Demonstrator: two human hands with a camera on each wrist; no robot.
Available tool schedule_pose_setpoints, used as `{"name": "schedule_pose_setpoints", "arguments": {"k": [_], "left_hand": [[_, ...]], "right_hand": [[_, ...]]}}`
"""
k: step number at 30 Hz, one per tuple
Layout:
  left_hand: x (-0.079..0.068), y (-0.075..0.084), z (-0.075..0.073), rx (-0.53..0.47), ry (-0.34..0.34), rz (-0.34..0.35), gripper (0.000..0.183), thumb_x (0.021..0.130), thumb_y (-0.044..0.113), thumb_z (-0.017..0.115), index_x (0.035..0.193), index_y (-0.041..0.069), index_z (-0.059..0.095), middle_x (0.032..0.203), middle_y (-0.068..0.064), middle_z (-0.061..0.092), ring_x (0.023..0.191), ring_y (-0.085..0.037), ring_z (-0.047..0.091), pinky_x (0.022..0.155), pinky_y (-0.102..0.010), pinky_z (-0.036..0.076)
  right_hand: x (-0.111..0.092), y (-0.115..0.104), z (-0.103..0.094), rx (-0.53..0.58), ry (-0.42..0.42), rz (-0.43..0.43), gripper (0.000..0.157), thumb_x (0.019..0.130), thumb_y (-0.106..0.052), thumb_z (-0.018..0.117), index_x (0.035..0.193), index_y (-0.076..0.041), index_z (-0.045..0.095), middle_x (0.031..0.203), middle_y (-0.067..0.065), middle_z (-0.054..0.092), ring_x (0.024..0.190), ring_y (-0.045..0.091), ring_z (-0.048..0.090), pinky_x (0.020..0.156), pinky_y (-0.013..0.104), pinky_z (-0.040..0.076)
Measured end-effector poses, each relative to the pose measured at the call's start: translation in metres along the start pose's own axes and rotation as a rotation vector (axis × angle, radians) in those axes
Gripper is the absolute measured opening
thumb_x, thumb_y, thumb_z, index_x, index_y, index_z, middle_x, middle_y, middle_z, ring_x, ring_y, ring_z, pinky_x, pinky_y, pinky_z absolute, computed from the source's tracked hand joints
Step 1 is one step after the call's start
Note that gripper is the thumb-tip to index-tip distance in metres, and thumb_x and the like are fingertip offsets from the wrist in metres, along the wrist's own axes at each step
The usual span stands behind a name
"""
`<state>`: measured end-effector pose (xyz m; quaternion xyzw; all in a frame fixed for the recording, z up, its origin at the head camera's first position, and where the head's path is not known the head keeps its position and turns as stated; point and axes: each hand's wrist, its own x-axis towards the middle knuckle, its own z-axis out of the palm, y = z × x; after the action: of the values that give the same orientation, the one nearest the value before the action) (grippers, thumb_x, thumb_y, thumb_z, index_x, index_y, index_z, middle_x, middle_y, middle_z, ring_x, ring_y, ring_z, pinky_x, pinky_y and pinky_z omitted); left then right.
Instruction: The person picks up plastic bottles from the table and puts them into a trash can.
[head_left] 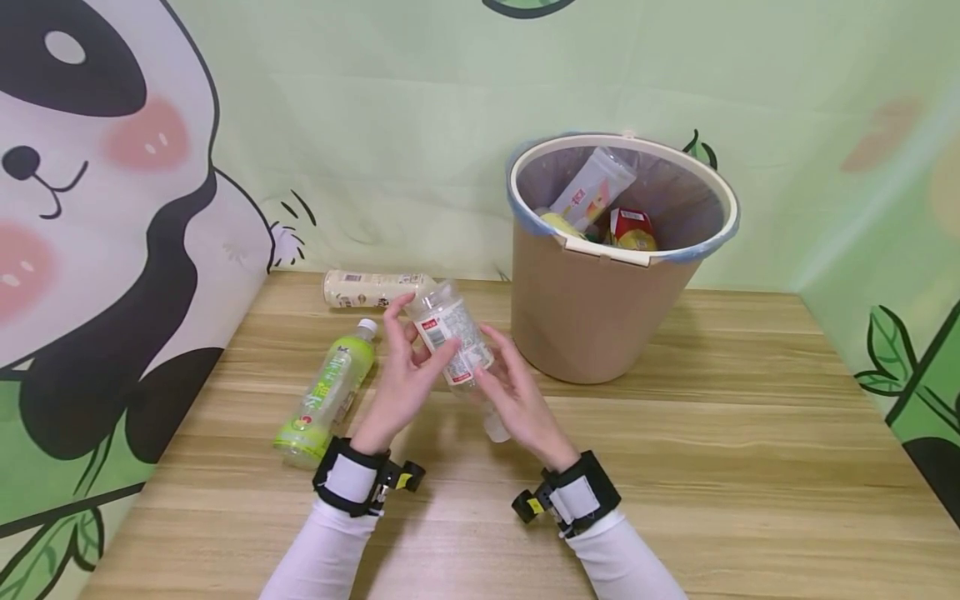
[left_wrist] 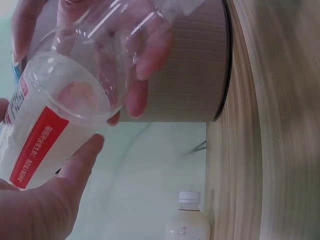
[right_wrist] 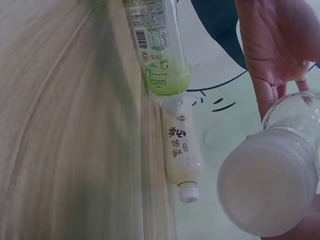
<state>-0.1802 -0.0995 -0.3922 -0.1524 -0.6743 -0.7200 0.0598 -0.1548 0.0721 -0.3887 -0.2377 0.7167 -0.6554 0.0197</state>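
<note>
Above the middle of the table, both hands hold a clear plastic bottle point(head_left: 455, 340) with a white label and red patches. It is tilted, its whitish cap point(right_wrist: 265, 185) towards the person in the right wrist view. My left hand point(head_left: 401, 371) grips the label end, thumb across the label. My right hand point(head_left: 525, 408) holds it nearer the neck, with fingers partly hidden behind the clear plastic. To the left of the left hand lies a green-labelled drink bottle point(head_left: 327, 396). Behind the hands, a cream-coloured milk tea bottle point(head_left: 371, 289) lies on its side near the wall.
A brown bin point(head_left: 592, 308) with a bag-lined pale rim stands at the back, right of the hands. Inside are a clear wrapper-like item point(head_left: 592, 187) and a red-and-yellow package point(head_left: 632, 229). A panda-printed cloth point(head_left: 390, 125) backs the wooden table point(head_left: 720, 467).
</note>
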Motion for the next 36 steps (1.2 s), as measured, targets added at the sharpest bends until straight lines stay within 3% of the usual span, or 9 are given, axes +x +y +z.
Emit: {"name": "schedule_pose_setpoints", "arguments": {"k": [6,15,20,25,36], "left_hand": [[0.0,-0.001,0.0,0.064,0.012,0.029,0.057,0.096,0.019,0.054,0.138,0.016,0.016,0.12,-0.02,0.052,0.095,-0.035,0.061,0.075,-0.046,0.055],[-0.001,-0.002,-0.003,0.13,-0.012,0.053,0.04,0.102,0.027,0.04,0.136,0.012,0.022,0.125,-0.019,0.054,0.106,-0.03,0.057,0.088,-0.046,0.049],[0.001,-0.004,-0.005,0.157,-0.017,0.068,0.04,0.103,0.026,0.035,0.138,0.009,0.024,0.128,-0.023,0.052,0.114,-0.031,0.053,0.095,-0.049,0.045],[0.001,-0.002,-0.007,0.228,0.02,0.047,0.043,0.103,0.026,0.036,0.142,0.012,0.026,0.136,-0.021,0.045,0.121,-0.031,0.048,0.099,-0.05,0.042],[-0.006,0.034,-0.004,0.309,0.104,0.038,0.045,0.101,0.011,0.038,0.144,0.002,0.027,0.139,-0.029,0.039,0.123,-0.042,0.044,0.102,-0.053,0.038]], "right_hand": [[0.0,0.0,0.0,0.008,-0.021,0.024,0.061,0.097,-0.009,0.05,0.15,-0.011,0.02,0.12,0.023,0.046,0.103,0.039,0.055,0.077,0.055,0.053],[0.001,0.002,0.001,0.027,-0.038,-0.003,0.08,0.088,-0.003,0.061,0.152,-0.013,0.014,0.147,0.016,0.03,0.113,0.035,0.051,0.081,0.039,0.055],[0.001,0.003,0.001,0.035,-0.03,-0.027,0.082,0.087,0.0,0.063,0.152,-0.013,0.015,0.145,0.017,0.032,0.113,0.035,0.052,0.082,0.037,0.055],[0.002,0.003,0.001,0.024,-0.017,-0.034,0.081,0.086,0.0,0.062,0.152,-0.012,0.016,0.144,0.019,0.033,0.113,0.036,0.052,0.083,0.038,0.055],[0.003,0.001,0.003,-0.043,0.018,-0.027,0.081,0.086,-0.004,0.065,0.151,-0.011,0.017,0.141,0.018,0.036,0.111,0.033,0.053,0.082,0.037,0.055]]}}
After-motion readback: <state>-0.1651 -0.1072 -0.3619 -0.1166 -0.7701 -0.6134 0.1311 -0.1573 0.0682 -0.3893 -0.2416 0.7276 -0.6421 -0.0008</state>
